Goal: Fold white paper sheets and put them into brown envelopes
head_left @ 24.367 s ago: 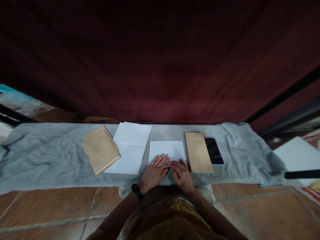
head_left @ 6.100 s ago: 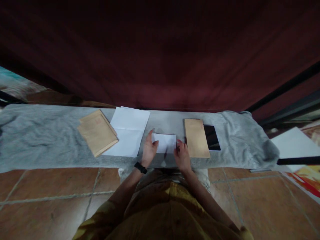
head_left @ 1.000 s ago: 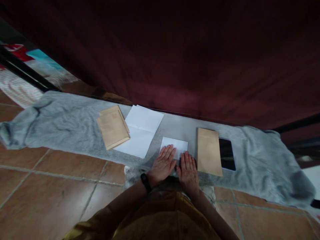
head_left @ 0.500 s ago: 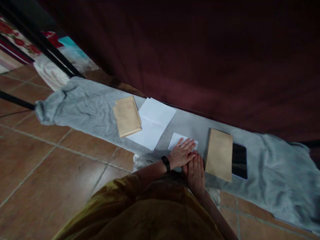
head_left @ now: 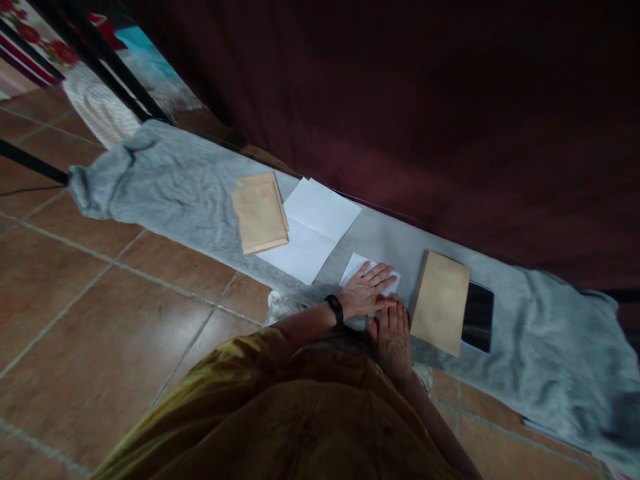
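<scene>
A small folded sheet of white paper (head_left: 353, 266) lies on the grey cloth, partly covered by my hands. My left hand (head_left: 364, 292), with a black band at the wrist, rests flat across it with fingers spread. Just to the right and nearer to me, my right hand (head_left: 393, 337) lies flat, its fingertips touching the left hand by the paper's lower right edge. Further left are larger white sheets (head_left: 320, 230) with a crease across. Brown envelopes (head_left: 260, 213) are stacked on their left side. A thick brown packet (head_left: 443, 303) sits right of my right hand.
A dark phone or tablet (head_left: 479, 317) is partly under the brown packet. Grey cloth (head_left: 170, 177) covers the narrow bench and bunches at both ends. A dark red curtain (head_left: 375, 120) hangs behind it. Black metal bars (head_left: 95, 60) stand at the upper left, above the tiled floor (head_left: 65, 333).
The camera view has tilted slightly, so the bench appears a little higher on the left. My left hand's fingers have spread wider and shifted slightly over the small paper; the right hand stays flat.
</scene>
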{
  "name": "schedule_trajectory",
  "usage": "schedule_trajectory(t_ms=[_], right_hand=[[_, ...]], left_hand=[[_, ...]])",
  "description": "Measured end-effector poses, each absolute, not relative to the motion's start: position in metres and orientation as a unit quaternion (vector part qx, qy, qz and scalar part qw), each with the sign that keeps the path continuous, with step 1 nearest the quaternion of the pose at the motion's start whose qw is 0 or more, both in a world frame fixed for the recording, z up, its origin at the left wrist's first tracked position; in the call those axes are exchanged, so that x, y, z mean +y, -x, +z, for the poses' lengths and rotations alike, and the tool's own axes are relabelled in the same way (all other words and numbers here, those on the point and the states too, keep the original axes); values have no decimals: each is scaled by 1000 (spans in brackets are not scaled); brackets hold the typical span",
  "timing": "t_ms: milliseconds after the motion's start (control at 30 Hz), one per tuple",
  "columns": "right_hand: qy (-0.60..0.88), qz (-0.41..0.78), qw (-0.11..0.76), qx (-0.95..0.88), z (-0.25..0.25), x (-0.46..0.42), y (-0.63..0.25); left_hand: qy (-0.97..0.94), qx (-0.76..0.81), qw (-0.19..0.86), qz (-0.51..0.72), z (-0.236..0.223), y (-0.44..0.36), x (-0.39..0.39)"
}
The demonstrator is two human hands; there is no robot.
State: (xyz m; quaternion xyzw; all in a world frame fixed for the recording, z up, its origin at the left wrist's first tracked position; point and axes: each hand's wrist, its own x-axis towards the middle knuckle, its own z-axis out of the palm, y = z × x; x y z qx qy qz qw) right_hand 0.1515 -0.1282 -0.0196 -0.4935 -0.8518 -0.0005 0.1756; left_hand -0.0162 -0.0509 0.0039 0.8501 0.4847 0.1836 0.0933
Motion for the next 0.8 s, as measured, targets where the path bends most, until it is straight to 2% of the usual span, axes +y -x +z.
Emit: schedule_trajectory(t_ms=[600,800], right_hand=[[530,15,139,-836,-3,-133,-145],[533,56,180,-825,0,-134,-146]], left_hand=[[-818,543,100,159,20,37,-18],[-800,566,133,145,38,33,2]])
